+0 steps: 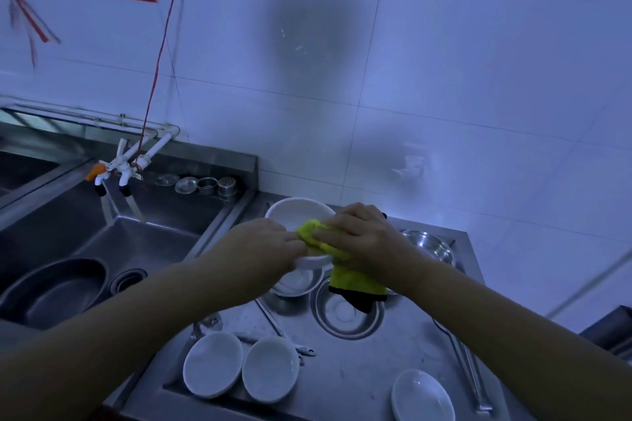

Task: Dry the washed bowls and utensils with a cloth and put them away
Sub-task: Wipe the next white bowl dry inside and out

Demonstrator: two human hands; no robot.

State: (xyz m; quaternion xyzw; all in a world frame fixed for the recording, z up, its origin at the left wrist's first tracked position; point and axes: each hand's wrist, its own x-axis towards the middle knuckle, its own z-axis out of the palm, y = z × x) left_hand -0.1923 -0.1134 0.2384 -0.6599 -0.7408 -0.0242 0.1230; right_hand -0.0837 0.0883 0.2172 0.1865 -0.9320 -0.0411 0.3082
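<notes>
Left hand (pixel 265 243) grips the near rim of a white bowl (pixel 294 215), held tilted above the steel surface (pixel 359 362). Right hand (pixel 362 232) presses a yellow cloth (pixel 345 267) into it, fingers curled on the cloth, its tail hanging down. Below sit steel bowls (pixel 345 318). Near, three white dishes (pixel 212 364); sink (pixel 143 243) left.

A single wide-angle view from the person's head looks forward and steeply down over both forearms onto the steel worktop (pixel 359 369), close enough that the arms fill the lower frame. It faces a tiled wall (pixel 444 96), with the sink (pixel 143 239) to the left.
</notes>
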